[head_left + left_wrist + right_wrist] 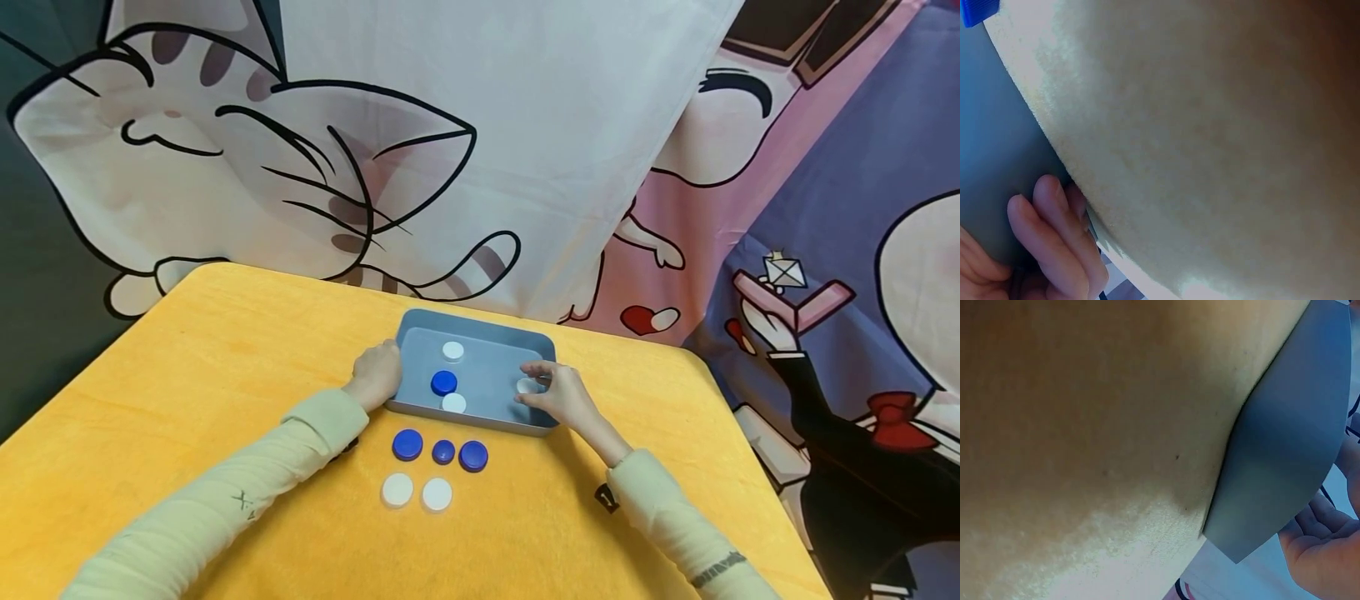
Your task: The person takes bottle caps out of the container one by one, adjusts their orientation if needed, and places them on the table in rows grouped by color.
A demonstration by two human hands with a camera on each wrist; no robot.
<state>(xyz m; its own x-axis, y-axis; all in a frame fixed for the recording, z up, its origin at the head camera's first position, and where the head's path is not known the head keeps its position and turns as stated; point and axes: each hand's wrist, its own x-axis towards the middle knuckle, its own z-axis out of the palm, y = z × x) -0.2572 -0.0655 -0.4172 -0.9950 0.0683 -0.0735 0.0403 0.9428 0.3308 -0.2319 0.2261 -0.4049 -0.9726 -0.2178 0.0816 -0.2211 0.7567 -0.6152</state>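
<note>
A shallow grey-blue tray lies on the table, with white caps and a blue ribbed screw cap inside it. At the tray's left end, my left hand grips the wall; in the left wrist view its fingers lie along the grey side. My right hand is over the right end, thumb and fingers spread apart. Between their tips shows another white cap, partly covered by the hand. Beyond the grey wall in the right wrist view are the right hand's fingers.
In front of the tray, on the yellow tablecloth, sit blue caps in a row, the middle one smaller. Nearer me are two white caps. A cartoon-printed cloth hangs behind the table.
</note>
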